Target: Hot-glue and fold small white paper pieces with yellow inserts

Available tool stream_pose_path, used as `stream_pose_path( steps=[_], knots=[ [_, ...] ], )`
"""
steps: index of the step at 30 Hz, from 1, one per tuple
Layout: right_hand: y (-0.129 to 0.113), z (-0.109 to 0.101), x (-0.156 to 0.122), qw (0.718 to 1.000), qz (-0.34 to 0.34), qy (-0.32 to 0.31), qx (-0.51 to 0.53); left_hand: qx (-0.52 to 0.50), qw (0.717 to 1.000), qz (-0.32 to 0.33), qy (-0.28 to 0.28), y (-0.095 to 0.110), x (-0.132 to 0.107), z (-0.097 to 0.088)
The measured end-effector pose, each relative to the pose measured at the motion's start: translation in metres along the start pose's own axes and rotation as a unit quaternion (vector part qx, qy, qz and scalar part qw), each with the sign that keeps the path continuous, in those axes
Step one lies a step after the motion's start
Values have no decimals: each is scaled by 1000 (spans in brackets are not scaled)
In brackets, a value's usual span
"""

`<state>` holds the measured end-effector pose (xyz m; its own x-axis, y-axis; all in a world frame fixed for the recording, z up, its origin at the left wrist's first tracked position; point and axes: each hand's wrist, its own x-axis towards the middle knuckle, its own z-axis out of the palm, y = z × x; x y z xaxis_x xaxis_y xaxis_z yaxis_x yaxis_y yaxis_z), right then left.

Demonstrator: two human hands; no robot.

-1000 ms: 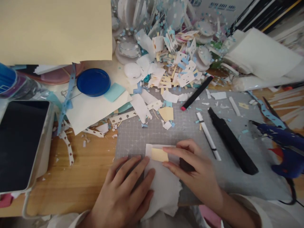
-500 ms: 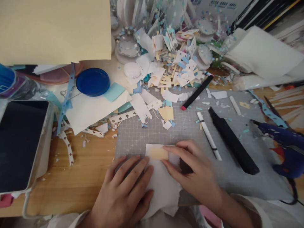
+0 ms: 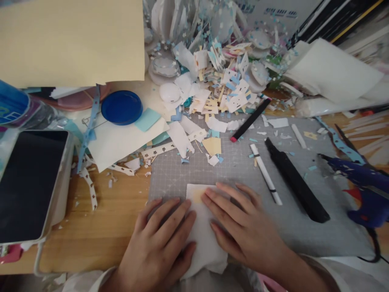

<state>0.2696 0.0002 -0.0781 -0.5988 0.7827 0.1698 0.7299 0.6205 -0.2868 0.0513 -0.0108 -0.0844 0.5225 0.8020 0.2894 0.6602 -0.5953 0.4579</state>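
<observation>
A narrow white paper sheet [image 3: 204,231] lies on the grey cutting mat at the near edge. Near its top a small pale yellow piece [image 3: 198,196] shows only in part, soft-edged beside my right fingertips; whether a layer of white covers it I cannot tell. My left hand [image 3: 165,233] rests with fingers spread along the sheet's left side, fingertips touching it. From the right, my right hand [image 3: 240,221] lies over the sheet with fingers stretched out, its index and middle fingertips pressing on the yellow piece.
On the cutting mat [image 3: 170,174] to the right are a white pen [image 3: 266,173], a thick black tool [image 3: 296,182] and a blue glue gun [image 3: 358,174]. Behind them lie a black pen [image 3: 251,119] and a heap of paper cutouts [image 3: 234,89]. A phone [image 3: 30,178] stands left, near a blue lid [image 3: 122,107].
My right hand has gone from pinching the yellow piece's right edge to lying flatter, fingers pressed on it. Less yellow shows now. My left hand has stayed in place.
</observation>
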Motion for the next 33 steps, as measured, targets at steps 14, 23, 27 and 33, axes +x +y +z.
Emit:
stream_pose_path(
  steps=[14,23,27,33],
  knots=[
    [-3,3,-10,999,-9,9,-30,55,998,27,1,3,-7,-2],
    [5,5,-24,987,47,123,86,99,991,85,-36,1,-5,-14],
    [10,3,-35,983,86,125,105,145,970,172,-89,-12,4,-30],
    [-4,-1,-58,993,74,71,50,156,955,224,-114,3,6,-30]
  ],
)
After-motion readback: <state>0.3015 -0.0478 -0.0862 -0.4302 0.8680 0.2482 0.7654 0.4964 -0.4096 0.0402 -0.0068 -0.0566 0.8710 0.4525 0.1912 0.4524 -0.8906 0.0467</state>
